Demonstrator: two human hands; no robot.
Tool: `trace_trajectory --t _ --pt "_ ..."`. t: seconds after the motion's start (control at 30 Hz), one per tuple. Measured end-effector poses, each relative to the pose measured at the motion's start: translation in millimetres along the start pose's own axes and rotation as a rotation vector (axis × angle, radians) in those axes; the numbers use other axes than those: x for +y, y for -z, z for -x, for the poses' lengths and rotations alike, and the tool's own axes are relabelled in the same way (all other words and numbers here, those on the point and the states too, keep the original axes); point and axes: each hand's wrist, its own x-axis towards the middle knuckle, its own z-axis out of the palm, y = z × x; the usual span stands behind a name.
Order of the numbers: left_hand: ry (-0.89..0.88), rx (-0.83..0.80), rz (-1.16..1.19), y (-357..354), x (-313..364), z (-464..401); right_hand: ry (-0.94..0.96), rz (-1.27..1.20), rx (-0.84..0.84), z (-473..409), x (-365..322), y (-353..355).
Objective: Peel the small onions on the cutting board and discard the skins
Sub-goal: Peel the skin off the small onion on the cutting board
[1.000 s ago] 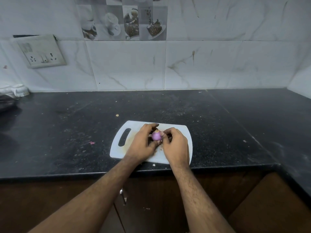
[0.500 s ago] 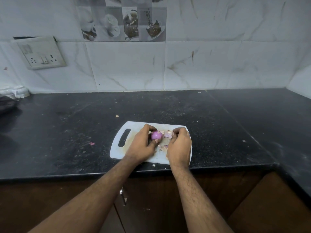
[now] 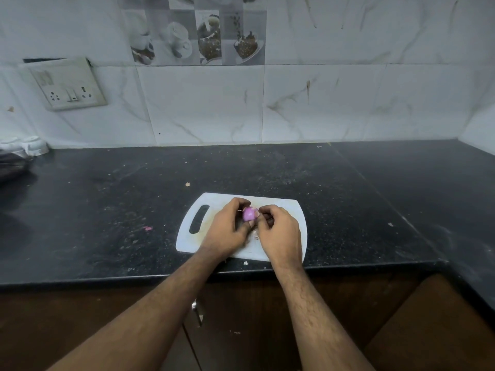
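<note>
Though half-peeled, onion between both hands.

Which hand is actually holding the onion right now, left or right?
The left hand holds the purple onion in its fingertips above the cutting board. The right hand only picks at its side.

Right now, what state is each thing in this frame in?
small onion: purple flesh exposed, held above the board
left hand: grip closed on the small onion
right hand: fingertips at the onion's right side
cutting board: flat on the counter, skin scraps between the hands
wall socket plate: nothing plugged in
</note>
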Motion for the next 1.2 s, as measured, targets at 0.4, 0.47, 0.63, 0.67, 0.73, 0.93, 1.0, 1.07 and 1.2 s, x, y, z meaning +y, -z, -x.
trace_trajectory --t 0.4,0.47,0.63,0.67,0.73,0.93,1.0,1.07,1.2 --pt "-0.01 0.025 -0.049 0 1 1 -0.049 0.058 0.048 2 0 -2" --pt "0.002 0.02 -0.04 0 2 1 -0.055 0.028 0.075 2 1 -2" --pt "0.009 0.028 -0.032 0 1 0 0.007 0.005 0.045 1 0 -1" --pt "0.013 0.028 -0.027 0 1 0 0.009 0.023 0.037 1 0 -2" --pt "0.02 0.029 -0.014 -1 -1 -1 0.006 0.053 0.029 -1 2 -3" --pt "0.035 0.034 -0.022 -1 0 0 0.028 0.22 -0.03 -2 1 -5" --pt "0.035 0.036 -0.035 0 1 0 0.038 0.303 -0.051 -3 1 -5" --pt "0.037 0.037 -0.047 0 3 1 0.025 0.35 -0.044 -3 0 -6" --pt "0.044 0.038 -0.05 0 4 2 -0.038 0.341 -0.006 -4 2 -10"
